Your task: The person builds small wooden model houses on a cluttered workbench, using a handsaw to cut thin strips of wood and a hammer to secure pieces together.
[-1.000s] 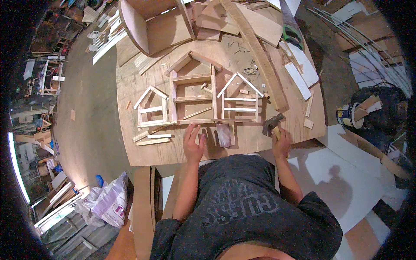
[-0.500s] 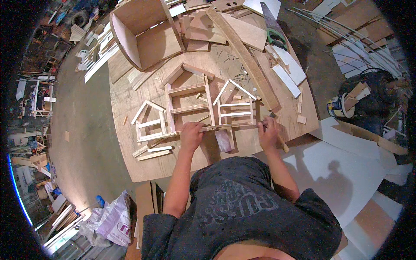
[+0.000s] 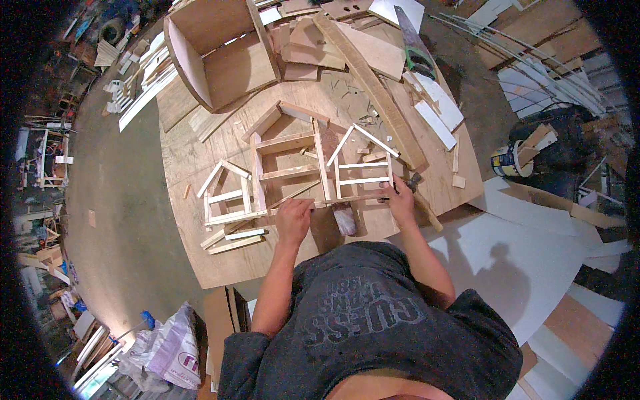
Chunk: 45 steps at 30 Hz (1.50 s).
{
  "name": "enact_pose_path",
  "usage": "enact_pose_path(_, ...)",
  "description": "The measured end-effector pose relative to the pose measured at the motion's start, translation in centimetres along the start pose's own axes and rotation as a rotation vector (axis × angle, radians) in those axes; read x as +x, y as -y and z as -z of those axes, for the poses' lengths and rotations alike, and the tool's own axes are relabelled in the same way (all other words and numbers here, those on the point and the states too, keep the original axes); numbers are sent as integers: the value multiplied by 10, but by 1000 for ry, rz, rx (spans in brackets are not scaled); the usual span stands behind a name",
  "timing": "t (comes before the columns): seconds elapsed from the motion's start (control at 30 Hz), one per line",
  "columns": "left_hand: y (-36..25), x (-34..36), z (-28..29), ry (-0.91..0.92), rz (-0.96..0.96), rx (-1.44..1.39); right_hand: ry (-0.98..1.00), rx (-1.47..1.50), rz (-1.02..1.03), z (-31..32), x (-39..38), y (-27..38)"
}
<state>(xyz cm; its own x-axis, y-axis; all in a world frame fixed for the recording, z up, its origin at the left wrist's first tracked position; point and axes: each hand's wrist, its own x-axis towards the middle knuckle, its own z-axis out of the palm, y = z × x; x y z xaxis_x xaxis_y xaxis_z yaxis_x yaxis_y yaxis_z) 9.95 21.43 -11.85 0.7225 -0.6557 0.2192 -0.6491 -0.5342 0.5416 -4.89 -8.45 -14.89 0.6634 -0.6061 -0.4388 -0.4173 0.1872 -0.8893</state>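
Note:
A wooden frame (image 3: pixel 289 172) shaped like three joined houses, the middle one tallest, lies on the plywood table (image 3: pixel 220 263). My left hand (image 3: pixel 294 221) is closed on its near bottom rail, below the middle section. At the right section's near corner, my right hand (image 3: pixel 401 202) has its fingers curled around the frame's edge; the fingertips are partly hidden. A hammer (image 3: pixel 427 210) lies close beside that hand, its handle slanting toward the table's near edge. A pale, whitish block (image 3: pixel 345 219) sits between my hands, just below the rail.
Short wood strips (image 3: pixel 238 241) lie by the left section. A curved-sided wooden box (image 3: pixel 233 67) stands at the far left. Loose nails (image 3: pixel 353 90), a long board (image 3: pixel 373 87) and a green-handled saw (image 3: pixel 419 59) lie beyond the frame. A bucket of offcuts (image 3: pixel 512 161) stands right of the table.
The view has shifted slightly. My left hand has come a little nearer to my body along with the rail, and my right hand has moved slightly left onto the frame's corner.

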Motion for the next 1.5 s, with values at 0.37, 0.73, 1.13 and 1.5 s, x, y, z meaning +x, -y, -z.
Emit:
enact_pose_path(0.37, -7, -3, -4, -57, 128, -62, -186, -210, 17, -5, -9, 25)
enact_pose_path(0.73, 41, -6, 45, -254, 348, 25, -86, -561, 571, -79, -24, 94)
enact_pose_path(1.13, 128, 118, 36, 260, 436, 262, -171, -1175, 439, -213, 62, 108)
enact_pose_path(1.5, 99, 89, 46, -161, 361, 130, -64, -896, 418, -189, 43, 112)
